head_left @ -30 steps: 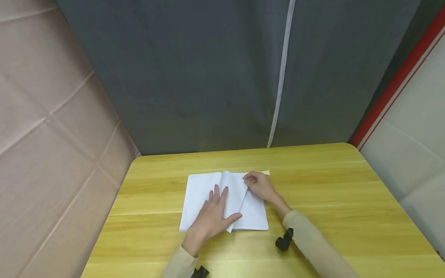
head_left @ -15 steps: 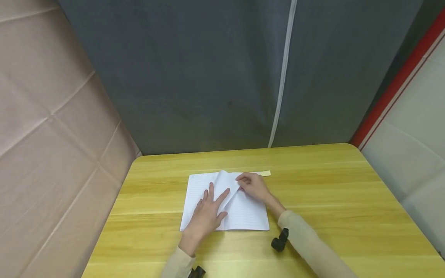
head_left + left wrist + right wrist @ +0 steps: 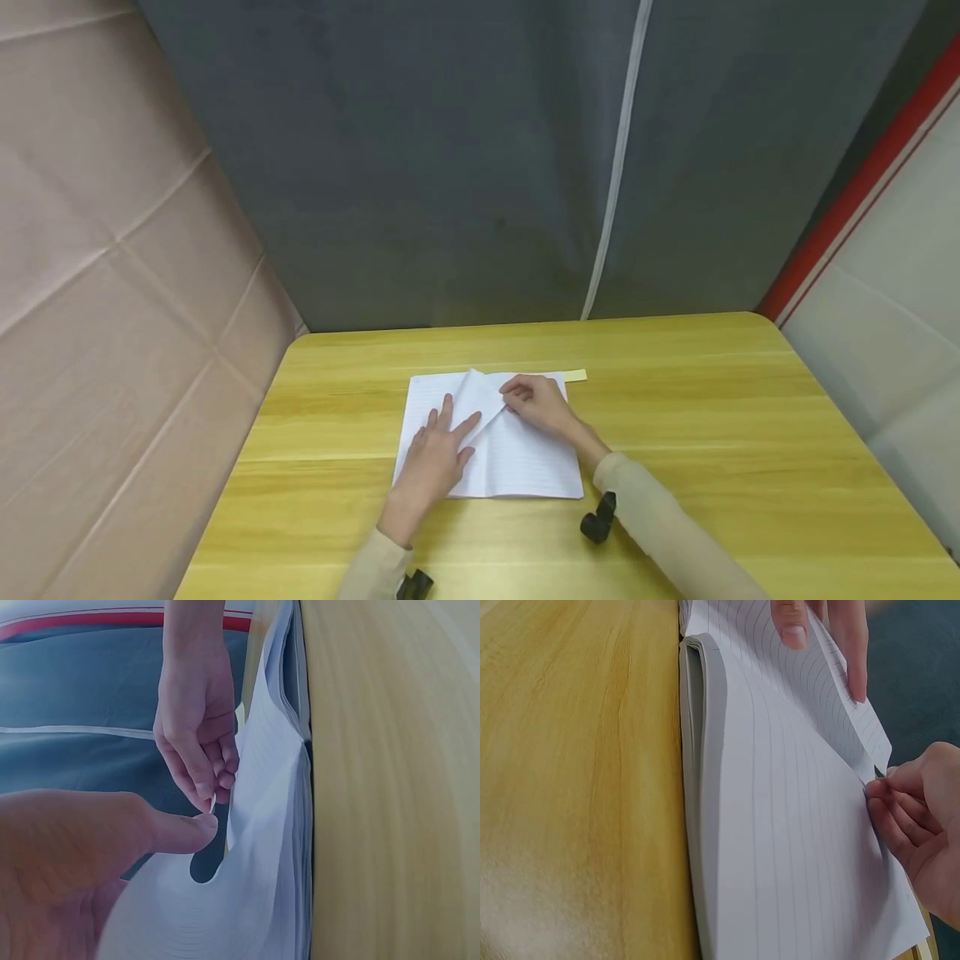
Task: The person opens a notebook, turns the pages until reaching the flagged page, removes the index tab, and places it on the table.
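Nearest the person, on the smooth yellow wood-grain table (image 3: 697,433), the left hand (image 3: 431,462) lies flat with straight, spread fingers (image 3: 793,626) pressing on the left half of an open lined notebook (image 3: 525,467), a thin rectangular block of white ruled paper lying flat near the table's middle. Just beyond it, the right hand (image 3: 542,406) pinches the edge of a single page (image 3: 480,398) between thumb and curled fingertips (image 3: 217,780), so that the soft sheet stands bent up over the spine between both hands, while behind the table hangs a matt grey fabric backdrop (image 3: 487,158)
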